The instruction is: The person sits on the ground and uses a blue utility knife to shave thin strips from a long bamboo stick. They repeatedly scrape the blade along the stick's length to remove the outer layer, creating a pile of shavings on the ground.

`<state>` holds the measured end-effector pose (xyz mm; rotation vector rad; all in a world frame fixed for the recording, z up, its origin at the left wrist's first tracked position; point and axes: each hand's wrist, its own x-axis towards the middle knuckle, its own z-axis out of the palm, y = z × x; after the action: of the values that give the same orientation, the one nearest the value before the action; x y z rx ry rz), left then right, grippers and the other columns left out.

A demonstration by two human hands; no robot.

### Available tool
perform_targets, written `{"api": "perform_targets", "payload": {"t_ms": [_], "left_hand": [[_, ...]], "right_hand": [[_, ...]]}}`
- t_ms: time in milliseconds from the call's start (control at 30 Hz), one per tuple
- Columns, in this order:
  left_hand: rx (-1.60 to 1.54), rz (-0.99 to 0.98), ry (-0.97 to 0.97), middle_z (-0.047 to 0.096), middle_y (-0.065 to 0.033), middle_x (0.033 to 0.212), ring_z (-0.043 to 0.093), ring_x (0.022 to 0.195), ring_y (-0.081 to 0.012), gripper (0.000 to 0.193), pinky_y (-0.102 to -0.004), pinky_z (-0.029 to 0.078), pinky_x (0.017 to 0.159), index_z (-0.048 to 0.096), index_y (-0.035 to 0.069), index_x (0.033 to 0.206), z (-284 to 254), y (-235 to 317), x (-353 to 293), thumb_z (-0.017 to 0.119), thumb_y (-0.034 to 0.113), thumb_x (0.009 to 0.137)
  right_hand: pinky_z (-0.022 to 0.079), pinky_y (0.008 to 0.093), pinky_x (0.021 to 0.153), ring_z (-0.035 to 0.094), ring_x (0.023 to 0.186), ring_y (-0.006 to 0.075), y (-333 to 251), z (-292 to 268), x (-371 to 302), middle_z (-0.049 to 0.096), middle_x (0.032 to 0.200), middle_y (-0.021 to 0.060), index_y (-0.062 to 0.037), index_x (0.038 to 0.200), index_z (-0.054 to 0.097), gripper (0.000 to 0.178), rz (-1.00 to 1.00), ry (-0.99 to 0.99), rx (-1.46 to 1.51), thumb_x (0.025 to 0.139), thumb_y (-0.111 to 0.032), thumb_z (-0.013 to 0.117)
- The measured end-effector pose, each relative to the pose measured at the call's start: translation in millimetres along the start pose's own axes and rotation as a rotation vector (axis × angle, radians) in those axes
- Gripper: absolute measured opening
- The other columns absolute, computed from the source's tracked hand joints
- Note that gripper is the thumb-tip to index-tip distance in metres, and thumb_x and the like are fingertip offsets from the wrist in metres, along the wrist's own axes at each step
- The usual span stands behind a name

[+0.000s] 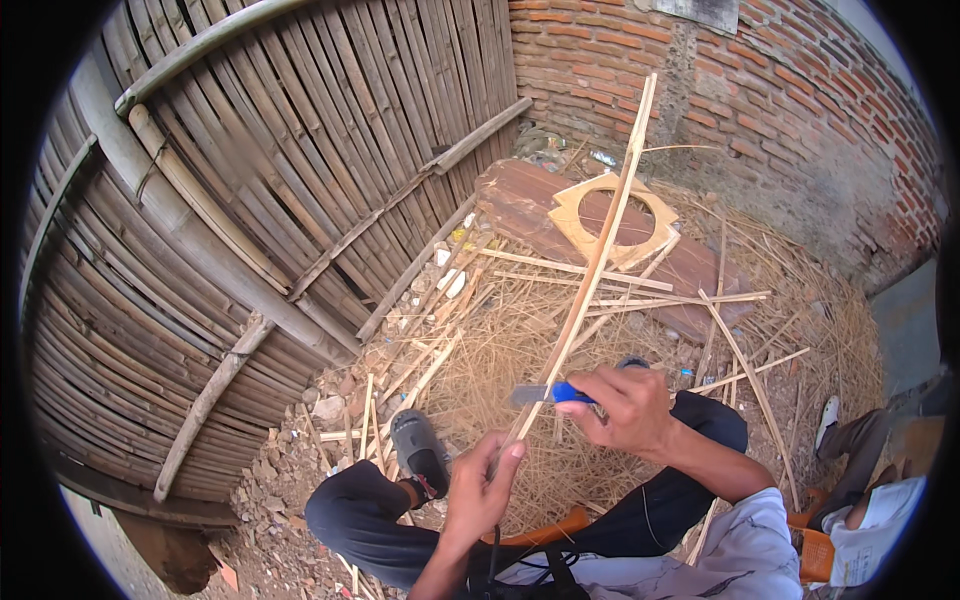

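A long, pale bamboo strip [598, 257] slants up and away from my lap. Its near end is gripped in my left hand [482, 488], thumb on top. My right hand [628, 408] is closed around the blue handle of a knife [572, 393]. The knife's short, broad grey blade lies across the strip, a little beyond my left hand, and appears to touch it. A bamboo node shows as a bump near the strip's far end, where a thin sliver sticks out to the right.
Shavings [490, 370] and loose bamboo strips [690, 300] cover the ground. Ahead, a wooden frame with a round hole [565, 215] lies on a brown board [520, 195]. A bamboo fence [330, 130] stands left, a brick wall [790, 110] right. Another person's leg [848, 440] shows at far right.
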<state>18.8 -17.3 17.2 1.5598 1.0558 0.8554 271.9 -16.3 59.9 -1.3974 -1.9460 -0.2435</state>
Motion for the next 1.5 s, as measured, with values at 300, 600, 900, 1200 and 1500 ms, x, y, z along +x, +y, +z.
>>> {"api": "perform_targets", "payload": {"t_ms": [300, 600, 900, 1200, 1500], "left_hand": [[-0.134, -0.167, -0.099, 0.049, 0.0081, 0.075, 0.04, 0.067, -0.0012, 0.024, -0.0224, 0.032, 0.059, 0.066, 0.001, 0.103, -21, -23, -38, 0.061, 0.022, 0.113], [-0.045, -0.218, -0.098, 0.049, 0.0058, 0.07, 0.043, 0.067, -0.0033, 0.031, -0.0254, 0.036, 0.059, 0.069, -0.002, 0.108, -36, -42, -50, 0.063, 0.029, 0.113], [-0.128, -0.364, 0.094, 0.054, 0.0088, 0.072, 0.041, 0.065, -0.001, 0.025, -0.0243, 0.031, 0.056, 0.071, 0.0, 0.096, -78, -82, -88, 0.071, 0.022, 0.108], [-0.136, -0.222, 0.197, 0.052, 0.0077, 0.067, 0.04, 0.063, -0.001, 0.019, -0.0251, 0.032, 0.055, 0.07, 0.001, 0.098, -50, -61, -40, 0.073, 0.018, 0.106], [-0.027, -0.171, -0.059, 0.061, 0.0043, 0.068, 0.043, 0.062, -0.0026, 0.02, -0.026, 0.034, 0.056, 0.069, 0.001, 0.102, -38, -34, -29, 0.077, 0.02, 0.103]], "right_hand": [[0.056, 0.0394, 0.057, 0.075, 0.066, 0.0296, 55, -3, 28, 0.079, 0.087, 0.0114, -0.0056, 0.103, 0.079, 0.027, 0.091, 0.176, 0.027, 0.098, -0.032, 0.078], [0.055, 0.0453, 0.06, 0.075, 0.067, 0.0348, 141, 0, 74, 0.076, 0.077, 0.0166, -0.0077, 0.114, 0.081, 0.039, 0.266, 0.081, -0.196, 0.103, -0.044, 0.069], [0.055, 0.0471, 0.079, 0.074, 0.081, 0.037, 298, -48, 59, 0.075, 0.082, 0.0204, -0.0048, 0.109, 0.081, 0.051, 0.756, 0.009, -0.292, 0.104, -0.052, 0.063], [0.034, 0.023, 0.056, 0.044, 0.062, 0.0023, 120, 10, 58, 0.069, 0.089, -0.0009, -0.008, 0.134, 0.07, 0.048, 0.696, -0.21, 0.763, 0.104, -0.046, 0.071], [0.043, 0.0291, 0.08, 0.057, 0.087, 0.0078, 61, 11, 59, 0.071, 0.109, 0.0021, 0.001, 0.137, 0.066, 0.051, 0.731, -0.162, 1.081, 0.101, -0.033, 0.078]]}}
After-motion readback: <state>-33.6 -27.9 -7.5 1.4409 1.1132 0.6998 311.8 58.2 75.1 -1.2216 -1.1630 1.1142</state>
